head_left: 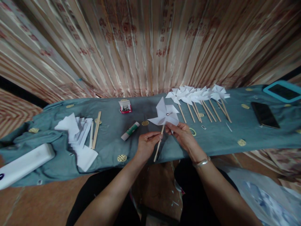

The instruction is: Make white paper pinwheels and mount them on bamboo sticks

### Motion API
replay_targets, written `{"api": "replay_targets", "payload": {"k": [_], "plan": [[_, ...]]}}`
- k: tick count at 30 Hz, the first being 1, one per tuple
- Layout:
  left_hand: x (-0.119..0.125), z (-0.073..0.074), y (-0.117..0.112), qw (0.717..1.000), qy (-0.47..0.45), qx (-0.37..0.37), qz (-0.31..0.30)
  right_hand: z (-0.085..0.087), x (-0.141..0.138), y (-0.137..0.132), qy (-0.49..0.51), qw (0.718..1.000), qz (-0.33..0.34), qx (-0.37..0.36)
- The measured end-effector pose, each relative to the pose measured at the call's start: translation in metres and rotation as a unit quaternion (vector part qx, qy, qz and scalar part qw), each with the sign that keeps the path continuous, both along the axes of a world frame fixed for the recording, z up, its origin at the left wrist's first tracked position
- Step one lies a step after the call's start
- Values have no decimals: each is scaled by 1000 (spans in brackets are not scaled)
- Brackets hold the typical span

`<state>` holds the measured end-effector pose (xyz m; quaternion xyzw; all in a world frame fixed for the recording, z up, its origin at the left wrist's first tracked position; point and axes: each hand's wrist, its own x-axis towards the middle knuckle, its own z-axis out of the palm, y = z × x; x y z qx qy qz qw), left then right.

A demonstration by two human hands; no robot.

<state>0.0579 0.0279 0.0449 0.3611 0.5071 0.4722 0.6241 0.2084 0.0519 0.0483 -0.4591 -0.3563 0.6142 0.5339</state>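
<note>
A white paper pinwheel (164, 113) on a wooden stick is held up over the near part of the table, a small shiny pin at its centre. My left hand (149, 142) is closed round the stick below the blades. With thumb and fingers, my right hand (181, 133) pinches the pinwheel near its lower blade, just under the pin. Left of my hands lies a glue stick (130, 131) with a green label. Behind it stands an open red box of small metal pins (125, 107).
Several finished pinwheels (199, 94) lie in a row at the back right. White paper pieces (81, 131) and wooden sticks (96, 130) are on the left, near a long white case (25, 164). A black phone (265, 114) and blue-framed device (283, 91) lie far right.
</note>
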Motion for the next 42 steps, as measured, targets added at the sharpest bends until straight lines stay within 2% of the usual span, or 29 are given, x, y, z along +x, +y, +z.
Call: {"api": "replay_targets", "payload": {"k": [7,12,18,23,30,42], "plan": [[-2,-1,1,1000,3,-3,4,1,7,0,42,999,-28,-11],[-5,0,0,1000,8,-7,-9,0,16,5,75,994,-84,-12],[-6,-2,-2,999,-2,-20,-44,-6,34,15,51,986,-161,3],[-7,-5,-4,997,4,-36,-72,-6,39,16,57,988,-144,0],[-6,-2,-3,998,3,-28,-49,-2,36,14,82,981,-175,0],[-5,-6,0,1000,-15,-18,-16,-5,32,13,67,986,-149,9]]}}
